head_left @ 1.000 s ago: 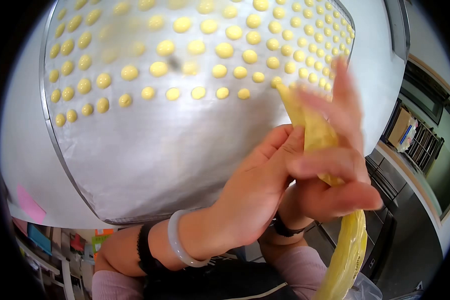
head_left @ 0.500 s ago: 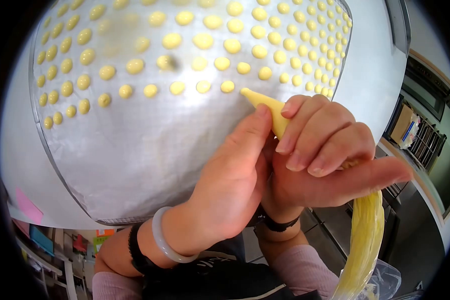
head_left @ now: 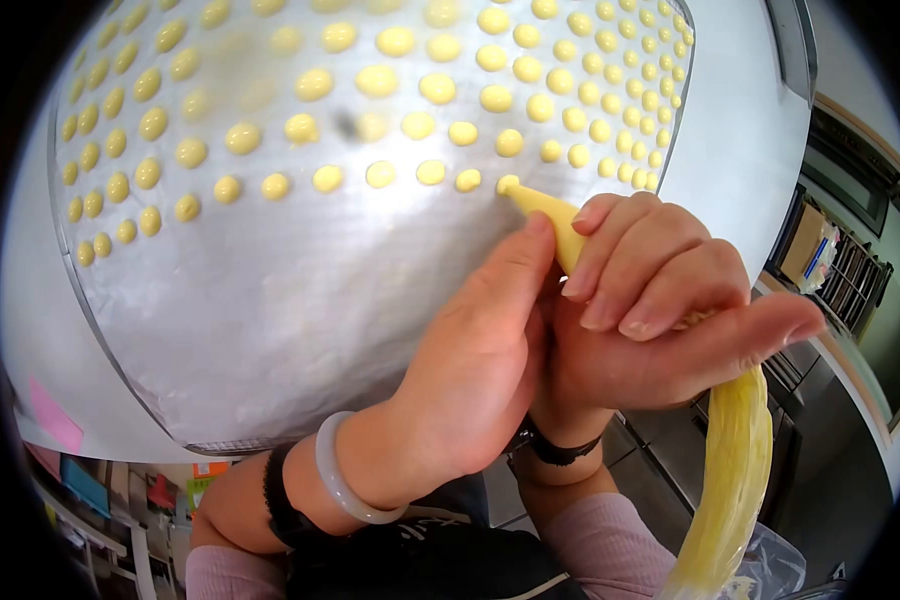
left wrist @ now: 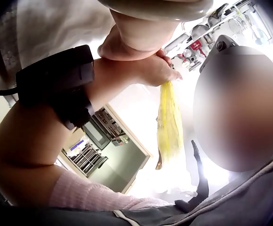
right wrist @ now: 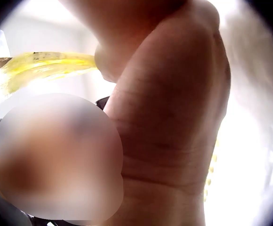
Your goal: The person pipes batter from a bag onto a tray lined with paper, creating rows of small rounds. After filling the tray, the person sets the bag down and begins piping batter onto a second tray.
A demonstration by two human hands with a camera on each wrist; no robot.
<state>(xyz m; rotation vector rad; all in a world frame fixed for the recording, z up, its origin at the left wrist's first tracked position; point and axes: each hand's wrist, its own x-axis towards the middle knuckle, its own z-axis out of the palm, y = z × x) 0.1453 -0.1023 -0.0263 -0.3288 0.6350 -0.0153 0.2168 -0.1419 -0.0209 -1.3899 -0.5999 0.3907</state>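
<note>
A piping bag filled with yellow batter runs through my right hand, its twisted tail hanging below. The right fingers curl round the bag, while the thumb sticks out to the side. My left hand lies against the narrow front of the bag, thumb along its side; its other fingers are hidden behind. At the tip, a small mound of batter sits on the sheet, at the right end of the nearest row. In the left wrist view the bag's tail hangs below the right hand.
A lined baking tray on a white table holds many round yellow mounds in rows. A pink paper piece lies at the table's left edge. To the right stand a rack and dark cabinets.
The right hand, blurred with fingers spread at first, has curled round the bag. Both hands swung the tip left to the row's end, then slightly right. New mounds lengthen the row.
</note>
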